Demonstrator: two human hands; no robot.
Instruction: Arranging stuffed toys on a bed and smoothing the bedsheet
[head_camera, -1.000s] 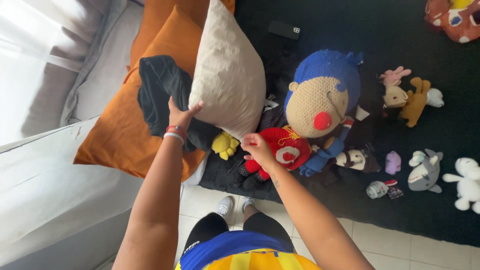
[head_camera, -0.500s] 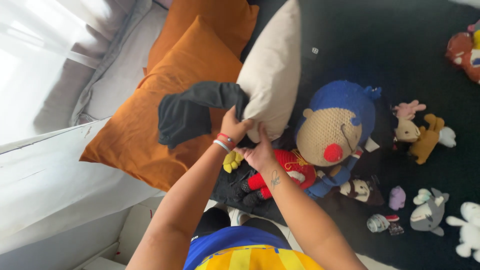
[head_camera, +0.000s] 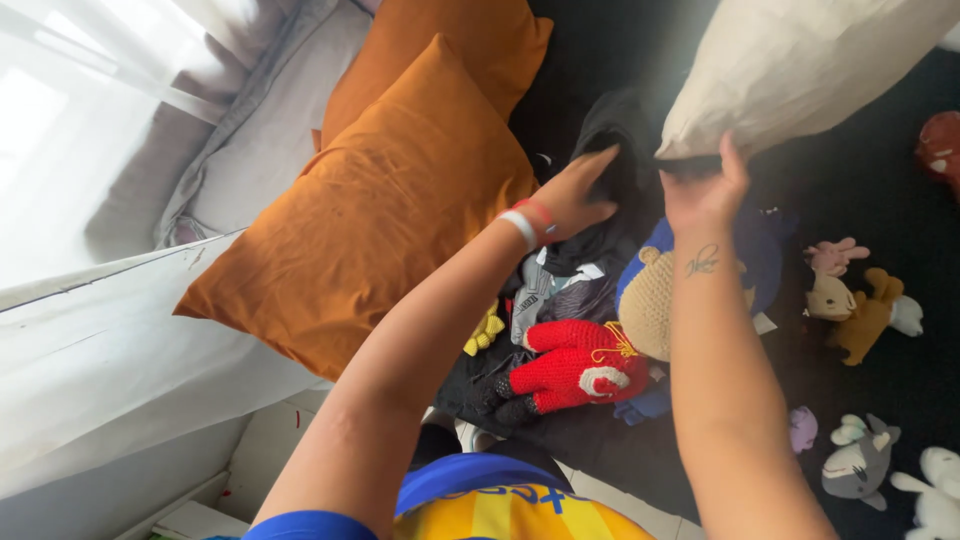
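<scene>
Two hands were engaged above the bed: the right hand (head_camera: 705, 190) was closed on the lower corner of a beige pillow (head_camera: 800, 65), holding it lifted clear of the bedding at the upper right, while the left hand (head_camera: 575, 195), fingers extended and not clasped, rested against a black garment (head_camera: 625, 150) hanging just beside that corner. As a judgement, the pillow was off the bed but not set down anywhere, and the garment was not secured. Beneath lay a dark bedspread (head_camera: 880, 200) carrying a large crocheted doll (head_camera: 650, 300), red knitted parts (head_camera: 575, 365) and several small plush toys (head_camera: 860, 310). Two orange pillows (head_camera: 380, 200) lay at the left, beside a white curtain (head_camera: 90, 100); pale floor tiles (head_camera: 270, 450) showed below.
</scene>
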